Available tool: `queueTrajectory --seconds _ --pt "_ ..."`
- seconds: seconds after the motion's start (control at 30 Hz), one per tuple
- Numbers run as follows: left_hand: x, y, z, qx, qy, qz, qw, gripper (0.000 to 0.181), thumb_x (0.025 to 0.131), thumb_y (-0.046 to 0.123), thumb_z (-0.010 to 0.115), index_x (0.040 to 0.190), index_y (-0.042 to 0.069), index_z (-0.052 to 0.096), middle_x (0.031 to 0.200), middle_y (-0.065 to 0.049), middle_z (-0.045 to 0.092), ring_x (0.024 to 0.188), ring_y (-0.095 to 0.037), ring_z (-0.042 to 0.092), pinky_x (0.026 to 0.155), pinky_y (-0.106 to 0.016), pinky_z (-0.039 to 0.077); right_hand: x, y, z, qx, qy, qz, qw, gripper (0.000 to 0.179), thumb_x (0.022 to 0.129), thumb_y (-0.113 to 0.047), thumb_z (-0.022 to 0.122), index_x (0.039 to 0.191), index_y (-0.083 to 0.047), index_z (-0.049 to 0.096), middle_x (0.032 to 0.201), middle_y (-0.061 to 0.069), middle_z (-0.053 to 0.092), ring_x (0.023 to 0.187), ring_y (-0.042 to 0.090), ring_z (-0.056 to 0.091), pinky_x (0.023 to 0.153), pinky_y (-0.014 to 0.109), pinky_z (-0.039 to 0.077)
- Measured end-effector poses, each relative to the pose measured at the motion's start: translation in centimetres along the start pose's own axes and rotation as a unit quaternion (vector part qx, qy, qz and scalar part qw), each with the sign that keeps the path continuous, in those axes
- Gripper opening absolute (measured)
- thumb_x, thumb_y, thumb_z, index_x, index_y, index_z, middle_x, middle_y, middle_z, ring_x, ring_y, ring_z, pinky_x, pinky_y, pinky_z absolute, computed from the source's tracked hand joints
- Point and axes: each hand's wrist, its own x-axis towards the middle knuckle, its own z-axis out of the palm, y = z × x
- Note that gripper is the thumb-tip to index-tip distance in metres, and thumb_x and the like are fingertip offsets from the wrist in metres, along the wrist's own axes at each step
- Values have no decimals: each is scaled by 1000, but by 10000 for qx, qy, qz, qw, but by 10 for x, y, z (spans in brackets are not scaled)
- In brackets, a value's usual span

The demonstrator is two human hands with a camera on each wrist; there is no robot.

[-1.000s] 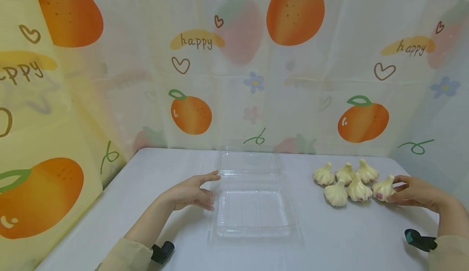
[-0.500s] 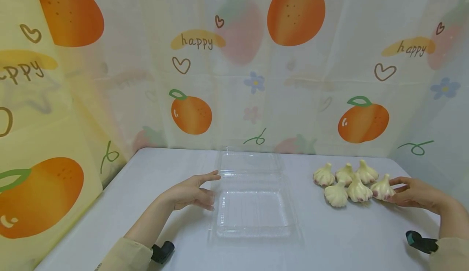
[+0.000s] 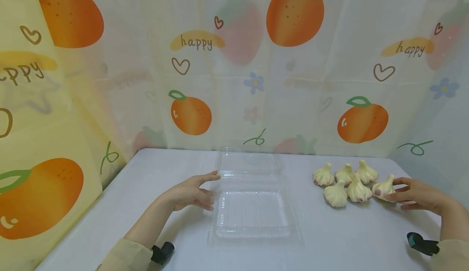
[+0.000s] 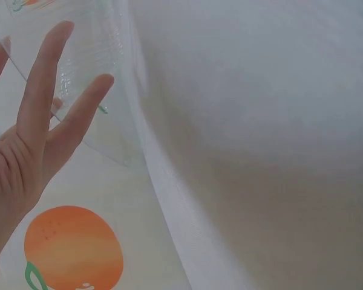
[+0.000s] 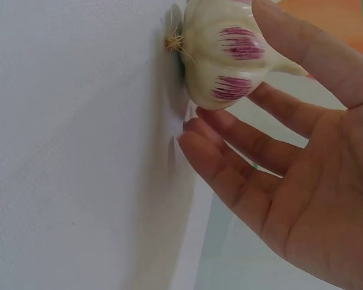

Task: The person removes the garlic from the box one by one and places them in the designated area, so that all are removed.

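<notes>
In the head view my right hand (image 3: 421, 195) is at the rightmost garlic bulb (image 3: 383, 188), thumb in front and index finger behind, lightly pinching it. Up close in the right wrist view, this bulb (image 5: 224, 57) has purple streaks and a root tuft facing the tabletop. The other fingers (image 5: 209, 160) lie spread below it. My left hand (image 3: 192, 191) stays beside the left edge of a clear plastic clamshell box (image 3: 253, 234), fingers extended. From the left wrist, the fingers (image 4: 78, 118) look spread beside clear plastic (image 4: 94, 54); firm contact cannot be told.
Several more garlic bulbs (image 3: 336, 193) cluster just left of the right hand. The box's lid (image 3: 250, 163) lies folded back towards the rear edge of the white table (image 3: 176, 242). A fruit-print curtain (image 3: 234, 79) hangs behind.
The rightmost bulb shifts slightly left, then its stem leans back right towards my hand. My right hand edges a little to the right, its lower fingers spreading. The left hand keeps its place.
</notes>
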Motion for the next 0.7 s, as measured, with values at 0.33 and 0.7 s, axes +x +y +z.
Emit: queueTrajectory --seconds 0.33,0.7 --pt "-6 3 -6 190 151 -32 9997 82 86 4 68 157 11 26 165 -19 14 129 -35 55 93 -36 61 -11 -6 -7 -696 719 -179 9948 97 96 -55 53 142 20 14 138 54 23 116 62 44 88 58 56" --pt "-18 21 -6 1148 776 230 9901 80 91 21 67 158 18 23 167 -11 15 147 -39 36 119 -58 35 -28 -80 -2 -910 3043 -922 9437 93 93 -57 57 152 6 23 152 43 21 129 66 27 93 80 31"
